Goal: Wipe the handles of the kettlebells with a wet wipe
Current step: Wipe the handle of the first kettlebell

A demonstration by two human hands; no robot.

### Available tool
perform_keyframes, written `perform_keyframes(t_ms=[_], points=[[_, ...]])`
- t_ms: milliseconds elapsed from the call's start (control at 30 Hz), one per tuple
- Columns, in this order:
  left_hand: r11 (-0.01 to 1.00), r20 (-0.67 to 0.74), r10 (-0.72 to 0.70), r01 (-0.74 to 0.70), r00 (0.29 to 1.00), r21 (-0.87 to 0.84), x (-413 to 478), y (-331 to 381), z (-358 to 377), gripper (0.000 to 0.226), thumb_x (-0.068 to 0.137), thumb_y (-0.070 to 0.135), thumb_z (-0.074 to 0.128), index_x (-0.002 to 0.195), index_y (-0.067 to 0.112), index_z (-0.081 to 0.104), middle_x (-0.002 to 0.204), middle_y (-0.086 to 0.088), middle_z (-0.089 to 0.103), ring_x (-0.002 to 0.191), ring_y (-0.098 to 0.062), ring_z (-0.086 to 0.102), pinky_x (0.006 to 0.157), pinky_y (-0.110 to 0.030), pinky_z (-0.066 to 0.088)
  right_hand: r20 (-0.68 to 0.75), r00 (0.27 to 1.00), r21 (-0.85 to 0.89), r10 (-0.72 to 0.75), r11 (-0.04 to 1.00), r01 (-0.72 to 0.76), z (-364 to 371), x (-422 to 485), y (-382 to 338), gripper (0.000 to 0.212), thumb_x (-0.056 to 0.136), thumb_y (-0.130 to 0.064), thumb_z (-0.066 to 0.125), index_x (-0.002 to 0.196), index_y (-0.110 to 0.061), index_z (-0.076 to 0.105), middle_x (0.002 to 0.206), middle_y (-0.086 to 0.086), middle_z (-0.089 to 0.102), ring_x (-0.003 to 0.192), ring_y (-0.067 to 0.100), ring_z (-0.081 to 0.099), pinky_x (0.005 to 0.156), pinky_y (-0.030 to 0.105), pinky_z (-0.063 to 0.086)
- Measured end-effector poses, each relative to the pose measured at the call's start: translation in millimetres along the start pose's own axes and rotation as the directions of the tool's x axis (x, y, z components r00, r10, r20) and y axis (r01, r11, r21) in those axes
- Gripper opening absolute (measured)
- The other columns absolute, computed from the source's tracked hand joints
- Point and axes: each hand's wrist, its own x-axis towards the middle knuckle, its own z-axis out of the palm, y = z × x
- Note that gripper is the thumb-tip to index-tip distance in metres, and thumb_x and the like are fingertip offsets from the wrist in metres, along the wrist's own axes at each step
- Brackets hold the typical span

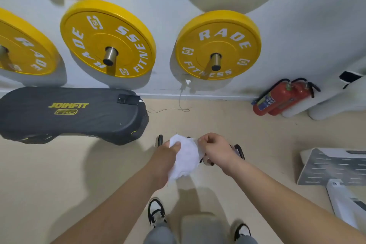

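Observation:
A white wet wipe [186, 157] hangs crumpled between both hands in the middle of the head view. My left hand [165, 157] pinches its left edge and my right hand [214, 149] pinches its upper right corner. Behind the hands, on the beige floor, stand the kettlebells, mostly hidden: one black handle [160, 140] shows at the left and another black handle [240, 150] at the right. The hands are above the kettlebells and touch neither handle.
A black JOINFIT pad [71, 114] lies on the floor at the left. Yellow weight plates [108, 38] hang on pegs on the wall. Red fire extinguishers [283, 97] lean at the right, a grey perforated plate [332, 166] lies near right. My shoes [156, 212] are below.

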Motion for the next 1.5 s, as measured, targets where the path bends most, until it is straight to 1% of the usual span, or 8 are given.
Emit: perform_keyframes(t_ms=[200, 300, 567, 833, 1033, 1167, 1267, 1500], points=[[0.965, -0.235, 0.094, -0.031, 0.968, 0.259, 110.4, -3.8, 36.6, 0.023, 0.091, 0.037, 0.054, 0.102, 0.027, 0.071, 0.126, -0.005, 0.068, 0.121, -0.024, 0.062, 0.107, -0.049, 0.048, 0.061, 0.997, -0.173, -0.052, 0.983, 0.062, -38.4, 129.4, 16.5, 0.035, 0.099, -0.044, 0.054, 0.085, -0.012, 0.059, 0.071, 0.001, 0.062, 0.065, 0.019, 0.057, 0.059, 0.024, 0.045], [0.967, -0.310, 0.077, 0.006, 0.948, 0.256, 196.6, -36.4, 37.1, 0.041, 0.079, 0.048, 0.045, 0.108, 0.033, 0.070, 0.119, -0.001, 0.070, 0.110, -0.024, 0.066, 0.096, -0.050, 0.055, 0.186, 0.981, -0.173, -0.051, 0.981, 0.084, -34.8, 207.7, 42.6, 0.039, 0.097, -0.045, 0.056, 0.084, -0.008, 0.061, 0.079, 0.012, 0.069, 0.070, 0.024, 0.062, 0.067, 0.032, 0.048], [0.901, -0.287, 0.151, -0.012, 0.946, 0.433, 360.4, -92.2, 5.2, 0.030, 0.102, 0.030, 0.039, 0.116, 0.025, 0.065, 0.105, 0.004, 0.069, 0.101, -0.014, 0.064, 0.083, -0.031, 0.051, 0.239, 0.966, -0.158, -0.098, 0.978, 0.138, 41.1, 379.6, 149.6, 0.040, 0.101, -0.034, 0.056, 0.097, 0.004, 0.066, 0.079, 0.010, 0.069, 0.069, 0.019, 0.058, 0.060, 0.028, 0.047], [0.786, -0.234, 0.235, -0.043, 0.944, 0.616, 494.2, -185.0, -72.0, 0.031, 0.102, 0.028, 0.038, 0.120, 0.024, 0.062, 0.106, -0.001, 0.070, 0.101, -0.019, 0.066, 0.095, -0.043, 0.055, 0.295, 0.935, -0.177, -0.198, 0.950, 0.257, 124.8, 482.6, 247.6, 0.033, 0.099, -0.038, 0.057, 0.086, -0.011, 0.071, 0.081, 0.009, 0.074, 0.066, 0.017, 0.063, 0.058, 0.029, 0.048], [0.680, -0.189, 0.275, -0.053, 0.943, 0.731, 509.1, -215.2, -94.8, 0.023, 0.103, 0.029, 0.035, 0.099, 0.020, 0.056, 0.086, 0.004, 0.056, 0.083, -0.016, 0.054, 0.069, -0.029, 0.042, 0.286, 0.927, -0.193, -0.242, 0.933, 0.303, 164.4, 485.7, 269.9, 0.025, 0.097, -0.029, 0.062, 0.076, -0.014, 0.062, 0.070, 0.004, 0.060, 0.059, 0.019, 0.052, 0.052, 0.026, 0.043], [0.635, -0.227, 0.320, -0.030, 0.920, 0.772, 494.7, -232.3, -108.0, 0.027, 0.103, 0.015, 0.041, 0.110, 0.002, 0.063, 0.094, -0.012, 0.062, 0.086, -0.025, 0.055, 0.075, -0.032, 0.041, 0.346, 0.922, -0.257, -0.175, 0.927, 0.272, 192.3, 473.9, 273.2, 0.026, 0.095, -0.034, 0.061, 0.083, -0.012, 0.065, 0.072, 0.005, 0.064, 0.061, 0.021, 0.058, 0.056, 0.029, 0.048], [0.574, -0.185, 0.232, 0.018, 0.955, 0.818, 480.5, -241.4, -124.1, 0.033, 0.104, 0.013, 0.036, 0.117, -0.001, 0.063, 0.117, -0.020, 0.066, 0.109, -0.033, 0.061, 0.092, -0.036, 0.048, 0.349, 0.919, -0.302, -0.183, 0.906, 0.295, 208.0, 470.2, 279.2, 0.025, 0.096, -0.036, 0.060, 0.084, -0.013, 0.061, 0.074, 0.008, 0.065, 0.061, 0.023, 0.057, 0.055, 0.028, 0.046], [0.590, -0.490, 0.177, 0.307, 0.854, 0.747, 443.5, -247.3, -183.1, 0.027, 0.100, 0.019, 0.042, 0.109, 0.003, 0.062, 0.101, -0.011, 0.064, 0.100, -0.032, 0.061, 0.085, -0.033, 0.047, 0.341, 0.927, -0.238, -0.156, 0.940, 0.245, 211.2, 463.5, 292.1, 0.022, 0.098, -0.034, 0.060, 0.092, -0.014, 0.063, 0.087, 0.011, 0.071, 0.068, 0.024, 0.063, 0.061, 0.032, 0.051]])
